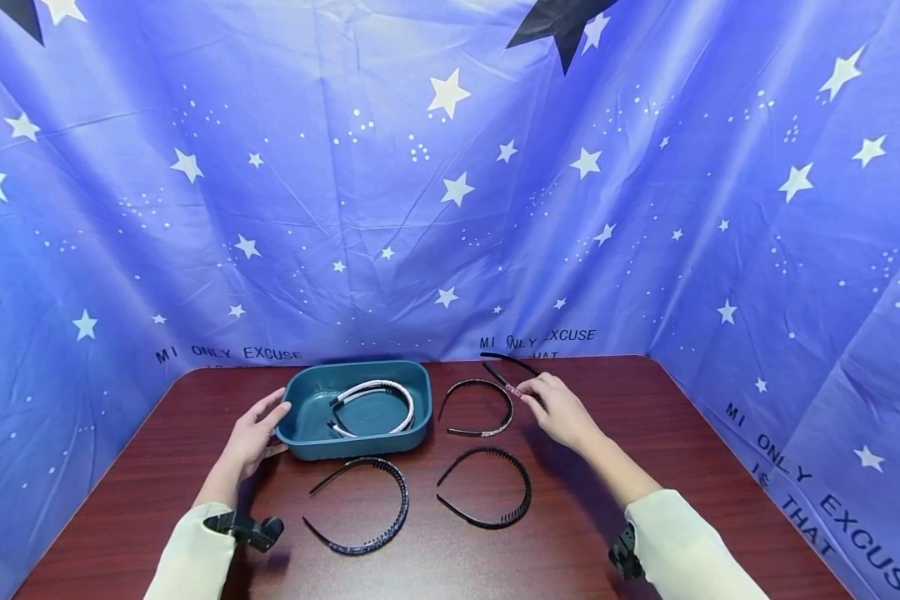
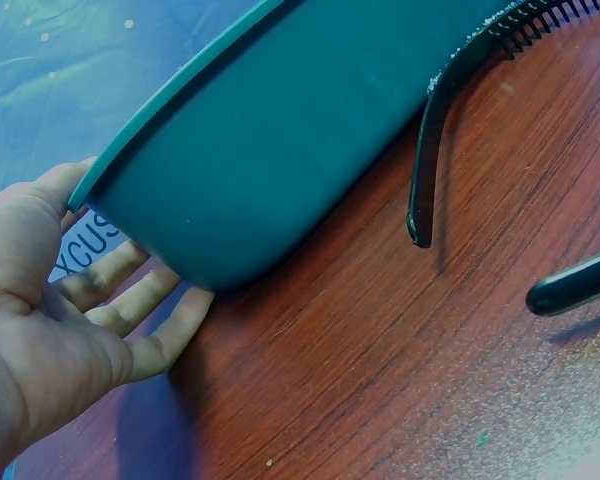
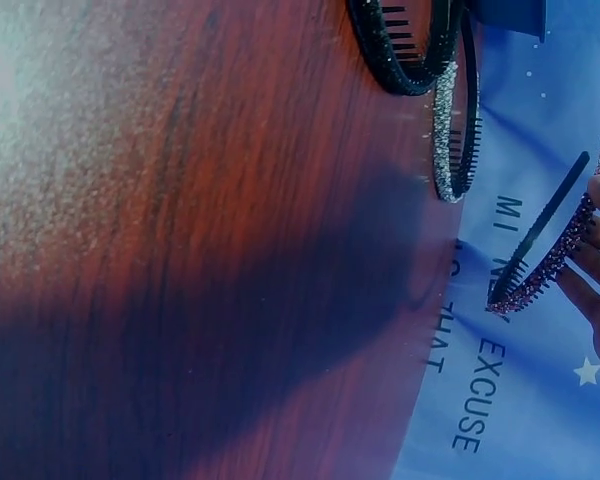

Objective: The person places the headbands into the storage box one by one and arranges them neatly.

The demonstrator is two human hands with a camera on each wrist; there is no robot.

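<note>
In the head view my left hand (image 1: 255, 433) grips the left end of a teal plastic basin (image 1: 352, 450). The left wrist view shows the thumb at the basin's rim and the fingers against its outer wall. Inside the basin lies a white headband (image 1: 407, 400), possibly more than one. My right hand (image 1: 558, 408) holds a dark headband with pink glitter (image 3: 545, 283) above the table's far right part. The right wrist view shows this headband's comb teeth; the hand is cut off by the frame edge.
Three dark headbands lie on the reddish-brown table (image 1: 592, 533): one with silver glitter (image 1: 495, 433), a black one (image 1: 527, 492), and a dark patterned one (image 1: 401, 517) before the basin. A blue star-print cloth (image 1: 390, 208) hangs behind the table and along its sides.
</note>
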